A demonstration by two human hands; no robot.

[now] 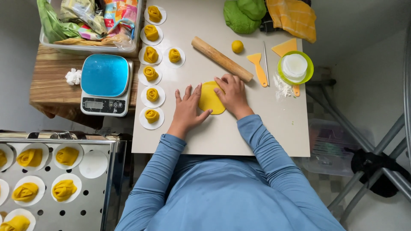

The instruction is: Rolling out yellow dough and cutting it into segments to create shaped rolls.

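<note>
Both hands lie flat, fingers spread: left hand and right hand press the flat round yellow dough disc onto the beige table, steadying it beside the wooden rolling pin

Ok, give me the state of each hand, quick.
Left hand: open, flat, thumb touching the edge of the yellow dough disc.
Right hand: open, palm down, pressing on the disc, holding nothing.

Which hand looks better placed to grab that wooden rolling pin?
The right hand, probably. It rests on the yellow dough disc, fingertips beside the rolling pin. The left hand lies flat further away.
</note>
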